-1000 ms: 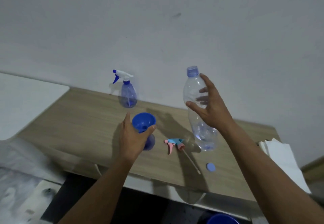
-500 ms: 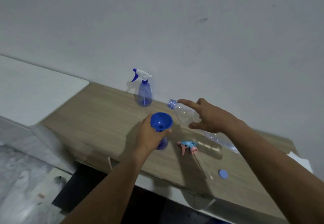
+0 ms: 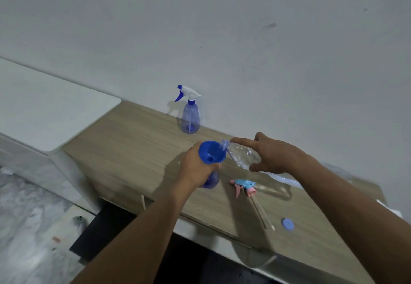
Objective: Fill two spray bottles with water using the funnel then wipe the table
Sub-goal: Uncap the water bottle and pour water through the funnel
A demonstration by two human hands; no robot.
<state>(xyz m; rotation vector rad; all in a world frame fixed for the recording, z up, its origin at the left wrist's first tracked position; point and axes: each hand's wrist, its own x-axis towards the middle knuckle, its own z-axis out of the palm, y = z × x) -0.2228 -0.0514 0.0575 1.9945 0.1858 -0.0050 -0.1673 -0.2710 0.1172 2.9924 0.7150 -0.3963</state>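
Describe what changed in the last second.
The right hand tipped the water bottle from upright to nearly flat, its mouth at the funnel rim. The left hand still grips the near spray bottle under the funnel. The far spray bottle, trigger head and cap stayed put.

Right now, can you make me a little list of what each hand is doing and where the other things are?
left hand: grips the open spray bottle under the blue funnel
right hand: holds the clear water bottle tipped, mouth at the funnel's rim
second spray bottle: upright by the wall, trigger on
pink and blue trigger head: lying on the table
blue cap: flat near the table's front edge
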